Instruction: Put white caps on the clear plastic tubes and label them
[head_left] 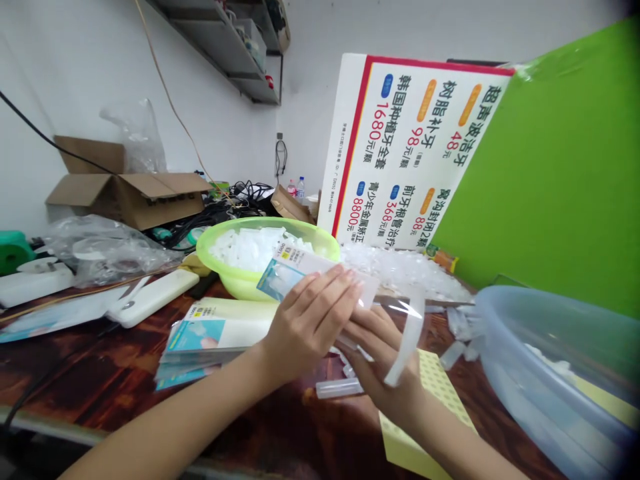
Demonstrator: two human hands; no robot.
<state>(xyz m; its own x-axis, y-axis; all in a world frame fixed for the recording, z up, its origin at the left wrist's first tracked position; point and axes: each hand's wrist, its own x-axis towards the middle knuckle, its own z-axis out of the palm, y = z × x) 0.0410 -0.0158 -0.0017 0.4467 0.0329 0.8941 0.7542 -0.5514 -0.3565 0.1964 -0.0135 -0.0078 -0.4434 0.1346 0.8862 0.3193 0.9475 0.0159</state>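
My left hand (pixel 310 320) grips a printed blue-and-white card packet (pixel 293 270) at the middle of the view, its fingers lying across the card. Just below it, my right hand (pixel 377 363) holds a clear plastic sleeve (pixel 410 340), which curls up against the packet's far end. A short clear plastic tube (pixel 340 388) lies on the tabletop under my right hand. To the left of my left hand is a stack of similar packets (pixel 215 340). Behind my hands, a lime-green basin (pixel 240 283) holds white plastic pieces.
A loose heap of clear plastic pieces (pixel 405 270) lies behind my hands. A translucent blue basin (pixel 540 373) fills the right foreground on the dark wooden table (pixel 75 380). A printed price poster (pixel 415 150), green board (pixel 545 160), cardboard box (pixel 135 200) and cables stand behind.
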